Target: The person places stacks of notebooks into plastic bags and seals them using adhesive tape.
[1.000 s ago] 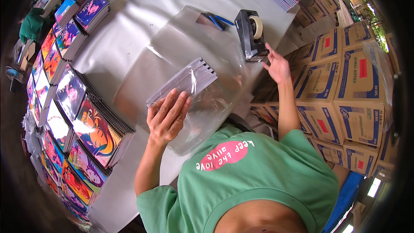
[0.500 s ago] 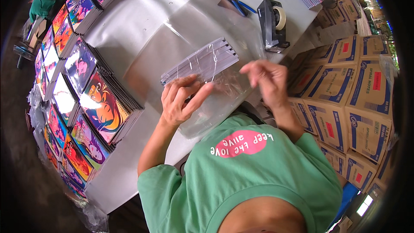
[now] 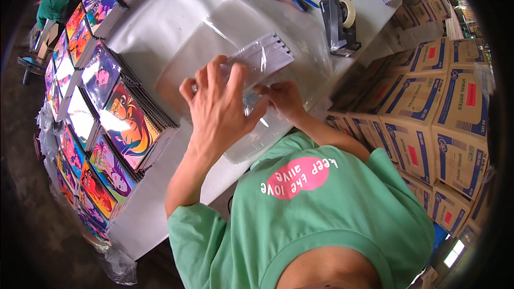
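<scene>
Your left hand (image 3: 217, 109) arches with fingers crooked and apart, unclenched, at the near end of a plastic-wrapped notebook bundle (image 3: 267, 56). Your right hand (image 3: 285, 99) has its fingertips drawn in just below the bundle — whether they pinch the clear film (image 3: 184, 69), you cannot tell here. Pale tabletop (image 3: 160, 16) leaves room beyond your left hand, toward the spiral notebook stacks (image 3: 131, 120); rightward of your right hand, the table edge runs near — cartons (image 3: 412, 96) past it.
</scene>
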Demonstrator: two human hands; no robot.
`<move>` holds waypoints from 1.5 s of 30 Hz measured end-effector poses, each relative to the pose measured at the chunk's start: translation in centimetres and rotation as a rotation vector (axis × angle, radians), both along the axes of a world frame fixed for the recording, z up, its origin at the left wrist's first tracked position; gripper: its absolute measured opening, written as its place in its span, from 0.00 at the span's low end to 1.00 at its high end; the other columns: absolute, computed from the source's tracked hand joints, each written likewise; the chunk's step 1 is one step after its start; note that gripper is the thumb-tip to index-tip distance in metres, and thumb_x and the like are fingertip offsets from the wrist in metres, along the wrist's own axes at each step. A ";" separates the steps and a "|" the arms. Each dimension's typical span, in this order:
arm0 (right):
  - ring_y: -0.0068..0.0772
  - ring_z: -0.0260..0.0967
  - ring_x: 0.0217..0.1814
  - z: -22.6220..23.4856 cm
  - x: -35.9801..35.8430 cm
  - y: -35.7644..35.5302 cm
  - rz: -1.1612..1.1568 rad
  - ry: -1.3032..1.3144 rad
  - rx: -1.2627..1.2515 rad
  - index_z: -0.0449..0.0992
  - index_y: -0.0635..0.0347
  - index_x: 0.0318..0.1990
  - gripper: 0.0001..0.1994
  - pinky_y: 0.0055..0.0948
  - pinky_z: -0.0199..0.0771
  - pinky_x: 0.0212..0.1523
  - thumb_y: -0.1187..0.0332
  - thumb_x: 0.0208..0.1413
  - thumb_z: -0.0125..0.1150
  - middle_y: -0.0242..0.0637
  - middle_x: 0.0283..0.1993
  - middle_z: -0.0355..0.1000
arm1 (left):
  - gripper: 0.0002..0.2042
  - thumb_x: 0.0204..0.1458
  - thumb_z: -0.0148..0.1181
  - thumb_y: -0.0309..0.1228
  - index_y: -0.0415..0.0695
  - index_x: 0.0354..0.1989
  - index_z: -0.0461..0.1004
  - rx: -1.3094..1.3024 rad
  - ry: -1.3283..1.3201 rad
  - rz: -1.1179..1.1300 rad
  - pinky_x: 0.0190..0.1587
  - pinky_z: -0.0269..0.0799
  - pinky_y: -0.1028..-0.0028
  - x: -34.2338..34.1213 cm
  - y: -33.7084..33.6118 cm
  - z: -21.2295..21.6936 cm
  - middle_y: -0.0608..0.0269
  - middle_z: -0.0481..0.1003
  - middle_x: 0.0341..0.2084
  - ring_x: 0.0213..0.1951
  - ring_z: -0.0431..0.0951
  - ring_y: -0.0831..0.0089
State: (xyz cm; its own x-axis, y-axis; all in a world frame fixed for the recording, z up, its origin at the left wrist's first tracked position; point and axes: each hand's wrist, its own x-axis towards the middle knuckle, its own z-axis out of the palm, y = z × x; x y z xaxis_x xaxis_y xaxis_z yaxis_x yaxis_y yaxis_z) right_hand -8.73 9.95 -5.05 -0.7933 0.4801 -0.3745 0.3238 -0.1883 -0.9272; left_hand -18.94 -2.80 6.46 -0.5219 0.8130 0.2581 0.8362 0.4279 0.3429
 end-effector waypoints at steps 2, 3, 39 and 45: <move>0.16 0.62 0.14 -1.4 0.3 0.1 0.081 -0.007 0.010 0.74 0.59 0.12 0.20 0.21 0.60 0.17 0.54 0.45 0.69 0.27 0.10 0.66 | 0.33 0.34 0.67 0.35 0.55 0.55 0.64 -0.064 -0.035 0.026 0.48 0.57 0.53 -0.7 2.9 0.4 0.54 0.68 0.38 0.43 0.73 0.55; 0.16 0.63 0.16 -2.3 0.6 -0.2 0.326 0.053 0.141 0.76 0.59 0.15 0.19 0.21 0.63 0.19 0.55 0.45 0.70 0.27 0.13 0.69 | 0.34 0.35 0.67 0.37 0.55 0.56 0.63 -0.093 -0.046 -0.025 0.48 0.59 0.55 -0.9 4.5 -0.1 0.54 0.69 0.39 0.43 0.73 0.54; 0.45 0.47 0.70 15.5 -3.9 13.5 0.373 0.923 0.517 0.79 0.56 0.38 0.18 0.54 0.46 0.65 0.61 0.37 0.74 0.39 0.67 0.54 | 0.13 0.33 0.72 0.34 0.50 0.11 0.70 0.501 0.385 0.043 0.64 0.37 0.38 1.3 2.1 1.8 0.76 0.69 0.15 0.26 0.75 0.82; 0.37 0.59 0.64 7.4 -2.3 9.8 0.650 0.704 0.939 0.74 0.48 0.50 0.31 0.45 0.51 0.66 0.63 0.31 0.76 0.29 0.58 0.67 | 0.15 0.30 0.71 0.44 0.50 0.11 0.71 0.618 0.543 0.065 0.60 0.32 0.27 2.5 2.0 1.7 0.78 0.65 0.14 0.31 0.75 0.74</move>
State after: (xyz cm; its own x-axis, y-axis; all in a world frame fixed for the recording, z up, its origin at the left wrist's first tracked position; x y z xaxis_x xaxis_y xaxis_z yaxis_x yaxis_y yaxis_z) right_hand -11.02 19.73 2.32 -0.8604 -0.2066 0.4658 -0.4851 0.6119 -0.6247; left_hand -16.40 -0.82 8.16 -0.2364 0.4138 0.8791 0.9335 0.3479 0.0872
